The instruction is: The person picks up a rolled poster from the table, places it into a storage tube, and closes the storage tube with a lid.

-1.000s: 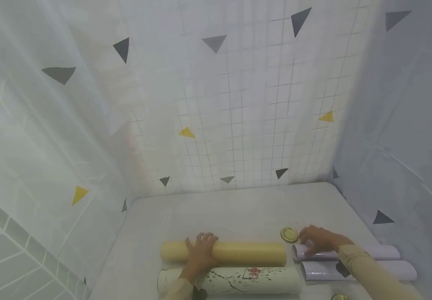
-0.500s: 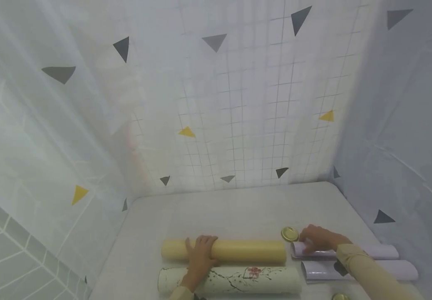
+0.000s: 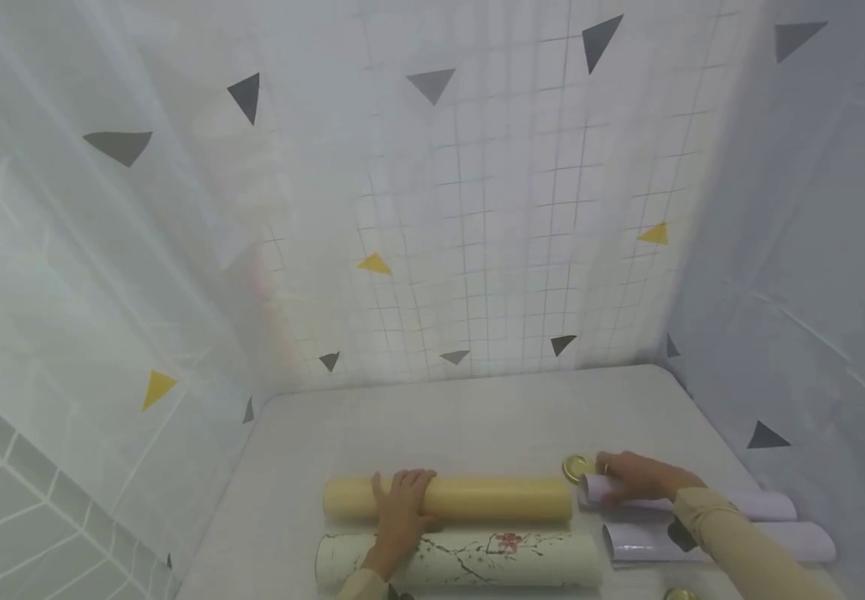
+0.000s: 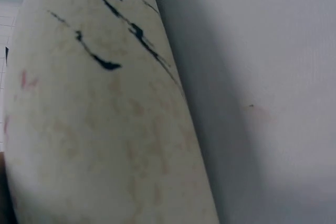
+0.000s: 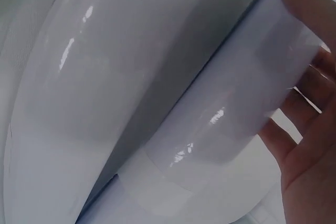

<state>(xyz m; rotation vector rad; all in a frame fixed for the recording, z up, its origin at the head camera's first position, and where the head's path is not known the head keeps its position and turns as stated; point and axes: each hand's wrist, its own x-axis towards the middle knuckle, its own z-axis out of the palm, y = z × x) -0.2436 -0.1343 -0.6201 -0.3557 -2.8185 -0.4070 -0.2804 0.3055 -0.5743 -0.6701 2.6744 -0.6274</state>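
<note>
My left hand (image 3: 401, 517) spans a yellow roll (image 3: 500, 500) of paper, fingers over its far side and thumb on the near side. Nearer me lies a cream roll (image 3: 530, 562) printed with dark branches and a red blossom; my left forearm crosses it, and it fills much of the left wrist view. My right hand (image 3: 638, 477) grips a glossy white roll (image 3: 755, 504) near its left end, thumb and fingers on opposite sides in the right wrist view. A second glossy white roll (image 3: 785, 542) lies parallel on the near side, partly under my right sleeve.
A gold jar lid (image 3: 575, 467) lies flat just beyond the held white roll's left end. Another gold lid (image 3: 680, 594) shows at the bottom edge. Pale sheeting walls (image 3: 815, 250) enclose the white table (image 3: 402, 417) at the back and sides.
The yellow roll has shifted slightly away from me under my left hand. The gripped white roll has moved slightly left and away, now overlapping part of the gold lid in the head view.
</note>
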